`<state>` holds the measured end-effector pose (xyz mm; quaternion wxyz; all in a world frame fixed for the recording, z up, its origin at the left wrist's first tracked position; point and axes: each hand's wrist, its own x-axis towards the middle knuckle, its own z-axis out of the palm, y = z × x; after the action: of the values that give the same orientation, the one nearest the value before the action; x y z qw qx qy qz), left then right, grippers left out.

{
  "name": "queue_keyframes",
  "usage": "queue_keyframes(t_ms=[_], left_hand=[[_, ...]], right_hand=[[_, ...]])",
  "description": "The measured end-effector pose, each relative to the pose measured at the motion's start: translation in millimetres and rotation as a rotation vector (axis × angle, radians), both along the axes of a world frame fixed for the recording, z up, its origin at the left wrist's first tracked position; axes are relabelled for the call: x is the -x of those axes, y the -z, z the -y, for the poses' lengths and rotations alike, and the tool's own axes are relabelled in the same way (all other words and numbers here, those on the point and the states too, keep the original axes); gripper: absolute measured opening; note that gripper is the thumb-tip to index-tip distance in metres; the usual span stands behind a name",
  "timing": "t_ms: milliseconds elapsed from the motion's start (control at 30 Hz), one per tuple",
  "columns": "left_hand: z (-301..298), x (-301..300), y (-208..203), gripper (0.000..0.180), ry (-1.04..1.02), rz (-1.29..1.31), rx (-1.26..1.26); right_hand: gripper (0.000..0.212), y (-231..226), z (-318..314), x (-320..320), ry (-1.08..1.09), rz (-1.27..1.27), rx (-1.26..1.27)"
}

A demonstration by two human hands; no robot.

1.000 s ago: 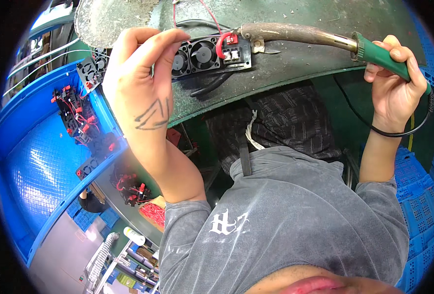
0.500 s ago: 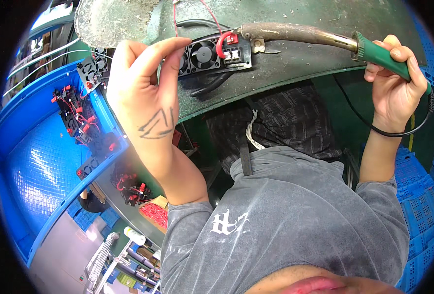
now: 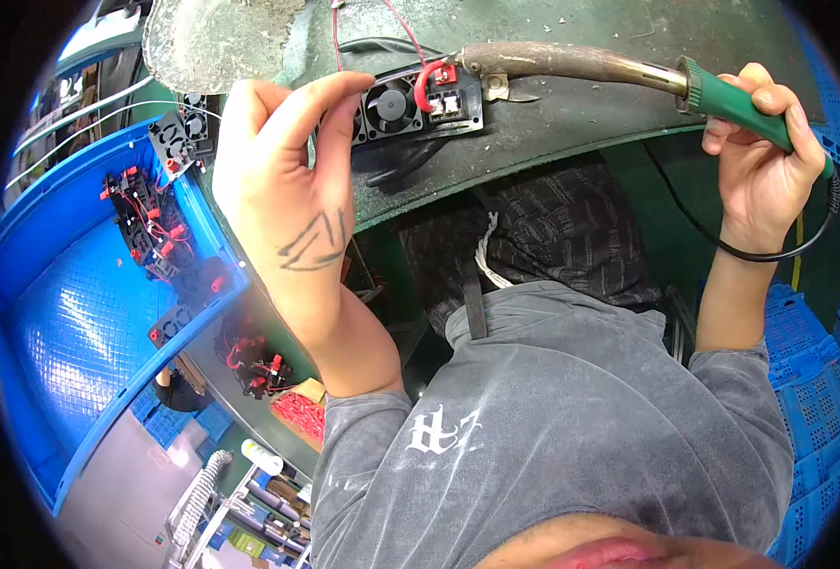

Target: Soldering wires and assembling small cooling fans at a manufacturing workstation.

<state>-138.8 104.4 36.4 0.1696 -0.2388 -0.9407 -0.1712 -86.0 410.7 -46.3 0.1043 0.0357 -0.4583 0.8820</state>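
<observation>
My right hand (image 3: 766, 156) is closed round the green handle of a soldering iron (image 3: 572, 64). The iron's tip end reaches the red terminal (image 3: 445, 73) on a black fan panel (image 3: 472, 119). A thick red wire (image 3: 422, 87) curves beside that terminal, next to a black socket (image 3: 448, 106). At the panel's left end, my left hand (image 3: 282, 152) pinches thumb and forefinger together, covering part of the panel. A thin solder wire (image 3: 178, 100) runs in from the left to this hand; its end at the fingertips is hidden.
The panel lies on a worn green bench (image 3: 572, 123), near its front edge. On the left stands a blue bin (image 3: 78, 313) with several fan panels (image 3: 145, 223). A tray of red pieces (image 3: 298, 415) sits below my left forearm. Blue crates (image 3: 818, 408) are at the right.
My left hand has shifted slightly right, closer to the red terminal. The soldering iron has moved a little left, and the panel appears slightly further left.
</observation>
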Motion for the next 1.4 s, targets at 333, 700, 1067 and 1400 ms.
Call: queue_keyframes(t_ms=[333, 700, 1067, 1400], left_hand=[[7, -8, -7, 0.015, -0.135, -0.019, -0.088], [29, -54, 5, 0.025, -0.216, 0.232, -0.572], [23, -33, 0, 0.068, -0.271, 0.461, -0.194], [23, -11, -1, 0.05, -0.297, 0.591, -0.035]], right_hand=[[0.032, 1, -1, -1, -0.011, -0.008, 0.031], [0.035, 8, -21, 8, 0.013, -0.047, 0.155], [0.028, -13, 7, 19, 0.461, 0.103, 0.039], [0.035, 20, -29, 21, 0.029, -0.135, 0.202]])
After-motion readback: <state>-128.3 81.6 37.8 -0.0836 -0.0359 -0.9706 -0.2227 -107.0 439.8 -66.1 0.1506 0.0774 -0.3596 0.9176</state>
